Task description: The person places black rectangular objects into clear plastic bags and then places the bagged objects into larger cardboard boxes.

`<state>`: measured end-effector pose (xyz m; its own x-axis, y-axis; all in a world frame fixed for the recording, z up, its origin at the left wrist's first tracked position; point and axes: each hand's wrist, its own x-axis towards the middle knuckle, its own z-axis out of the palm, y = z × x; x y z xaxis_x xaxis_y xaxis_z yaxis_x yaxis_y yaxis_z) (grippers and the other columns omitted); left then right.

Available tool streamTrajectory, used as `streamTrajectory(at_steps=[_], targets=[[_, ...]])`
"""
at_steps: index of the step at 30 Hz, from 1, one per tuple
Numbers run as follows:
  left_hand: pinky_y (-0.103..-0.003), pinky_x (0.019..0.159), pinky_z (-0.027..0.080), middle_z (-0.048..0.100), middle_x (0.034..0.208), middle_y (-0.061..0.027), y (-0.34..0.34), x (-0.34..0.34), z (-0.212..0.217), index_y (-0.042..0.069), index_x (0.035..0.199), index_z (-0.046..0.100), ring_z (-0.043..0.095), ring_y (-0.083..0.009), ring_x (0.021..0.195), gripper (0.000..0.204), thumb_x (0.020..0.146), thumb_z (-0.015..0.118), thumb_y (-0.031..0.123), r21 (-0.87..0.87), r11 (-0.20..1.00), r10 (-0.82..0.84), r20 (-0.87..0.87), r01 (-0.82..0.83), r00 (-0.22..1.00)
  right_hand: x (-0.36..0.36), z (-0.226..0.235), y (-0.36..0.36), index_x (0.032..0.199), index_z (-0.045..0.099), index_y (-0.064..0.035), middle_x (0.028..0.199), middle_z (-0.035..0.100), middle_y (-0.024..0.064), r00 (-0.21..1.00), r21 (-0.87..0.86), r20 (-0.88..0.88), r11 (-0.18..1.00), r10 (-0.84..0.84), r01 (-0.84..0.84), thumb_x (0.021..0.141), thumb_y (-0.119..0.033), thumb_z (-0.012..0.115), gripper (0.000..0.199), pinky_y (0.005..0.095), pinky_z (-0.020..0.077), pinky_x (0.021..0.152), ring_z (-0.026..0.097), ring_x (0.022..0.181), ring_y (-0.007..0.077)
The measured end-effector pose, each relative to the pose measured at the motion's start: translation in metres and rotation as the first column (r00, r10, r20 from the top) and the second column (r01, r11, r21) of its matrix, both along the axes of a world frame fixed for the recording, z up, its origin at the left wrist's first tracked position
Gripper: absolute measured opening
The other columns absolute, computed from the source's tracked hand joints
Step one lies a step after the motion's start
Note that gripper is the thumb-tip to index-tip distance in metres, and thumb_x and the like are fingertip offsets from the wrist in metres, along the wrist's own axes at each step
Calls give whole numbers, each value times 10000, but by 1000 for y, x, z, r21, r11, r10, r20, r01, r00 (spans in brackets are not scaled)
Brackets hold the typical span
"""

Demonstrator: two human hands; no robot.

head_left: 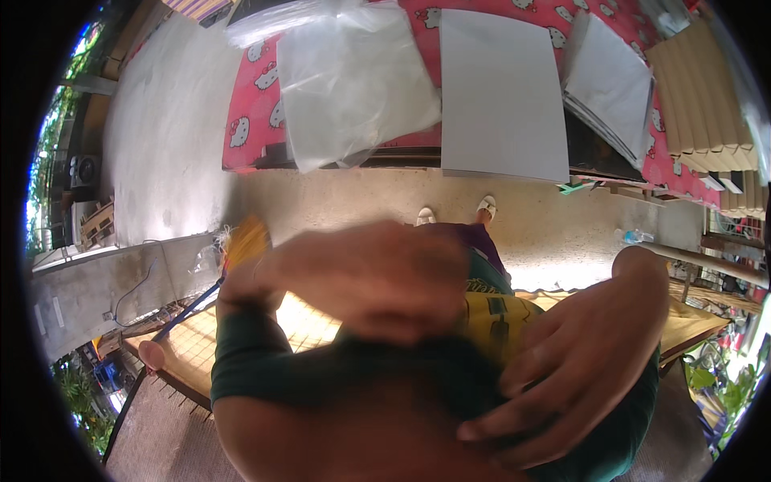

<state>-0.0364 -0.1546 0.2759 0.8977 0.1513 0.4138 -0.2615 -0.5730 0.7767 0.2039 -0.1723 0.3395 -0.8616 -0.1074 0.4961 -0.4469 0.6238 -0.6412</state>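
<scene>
- left hand [377, 277]: raised in front of the chest and badly blurred; its grip can't be told, neither how wide it is nor whether anything sits in it.
- right hand [582, 353]: lower, at the right of the body, back of the hand up; a loose, fairly wide grip — fingers parted and lightly bent, with nothing seen between them; the palm is hidden.
- shirt [491, 321]: nearest to both hands, dark green with a yellow panel; whether the right fingers touch it can't be told.
- tabletop [249, 132]: beyond the hands, under a pink cover.
- white stack [504, 96]: flat on the tabletop, well apart from both hands, its near end jutting past the edge.
- clear plastic bags [357, 92]: spread just left of the white stack, also reaching over the edge.
- folded whitish bundle [610, 88]: right of the stack, with brown bundles [703, 88] farther right.
- markings: dark printing on the shirt's yellow panel, partly covered by the hands; white cartoon cats repeat over the pink cover.
</scene>
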Motion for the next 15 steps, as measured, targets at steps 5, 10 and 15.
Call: streamTrajectory(at_steps=[5,10,15], targets=[[-325,590,395,524,722,-102,38,-8,-2,12,744,534,512,-234,647,111,684,607,-46,55,745,660,85,-665,746,26,2,47,833,637,-69,727,549,20,889,444,207,849,-408,287,757,-247,601,197,302,388,505,508,608,154],[-332,592,397,515,708,-107,28,-11,3,10,721,518,506,-236,649,141,643,616,-53,7,858,514,34,-514,857,15,-7,16,710,609,-102,650,501,-22,855,442,239,835,-461,326,639,-245,653,166,296,325,473,473,563,139],[-347,626,452,591,765,-122,50,-20,-6,-21,797,581,581,-246,698,104,731,659,-8,-288,939,83,-337,-186,938,-33,-34,-6,626,556,-96,565,476,-20,821,577,237,755,-520,311,594,-179,628,114,278,312,488,475,544,134]])
